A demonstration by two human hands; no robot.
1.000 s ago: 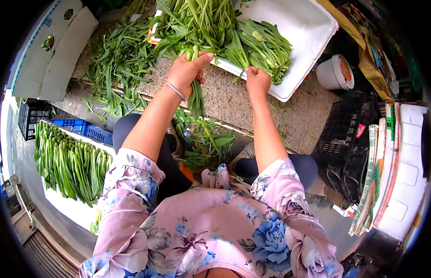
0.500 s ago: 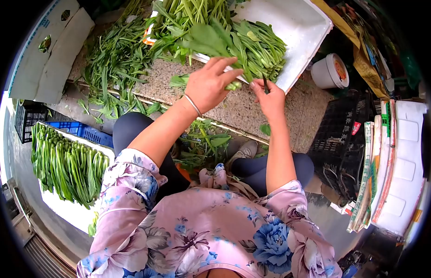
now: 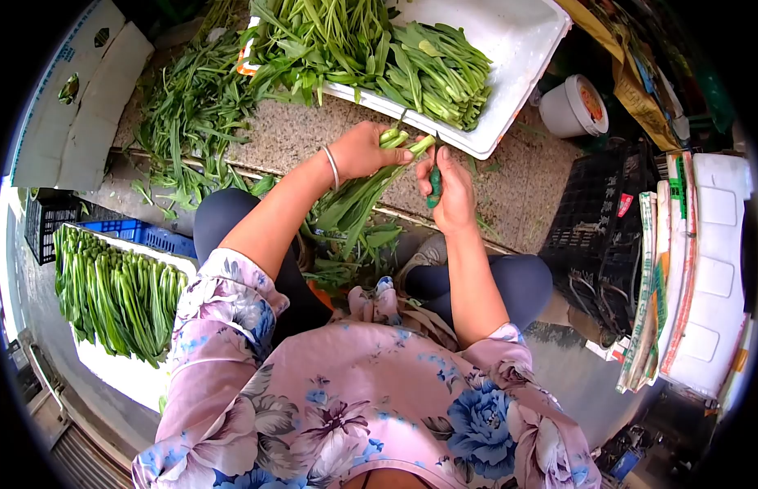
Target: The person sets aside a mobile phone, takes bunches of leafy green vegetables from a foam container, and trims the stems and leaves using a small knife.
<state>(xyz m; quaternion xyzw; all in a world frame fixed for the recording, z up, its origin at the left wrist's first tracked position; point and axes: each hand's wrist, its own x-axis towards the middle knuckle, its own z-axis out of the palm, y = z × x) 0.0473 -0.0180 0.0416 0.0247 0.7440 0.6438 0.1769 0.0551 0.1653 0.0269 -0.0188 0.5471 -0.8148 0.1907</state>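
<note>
My left hand [image 3: 364, 151] is closed round a few leafy green stems [image 3: 349, 202]. Their pale cut ends stick up past my fingers, and the leaves hang down toward my lap. In my right hand [image 3: 452, 186] is a small knife [image 3: 435, 187] with a green handle, its dark blade pointing up beside the stem ends. My right fingertips are close to one stem; whether they touch it I cannot tell. Just beyond both hands, a white foam box [image 3: 521, 53] holds a neat stack of greens [image 3: 440, 77] and a looser heap [image 3: 330, 37].
Loose leaves [image 3: 195, 122] cover the stone ledge [image 3: 293, 130] at left. A foam tray of bunched greens [image 3: 118, 289] stands by my left side, near a blue crate [image 3: 151, 236]. At right are a white bucket [image 3: 568, 110], a black crate [image 3: 591, 220] and upright foam boxes [image 3: 713, 269].
The leafy stems have swung from over the box to hang toward my lap. My left hand has turned, and my right hand has come lower and left, bringing the knife's green handle into sight.
</note>
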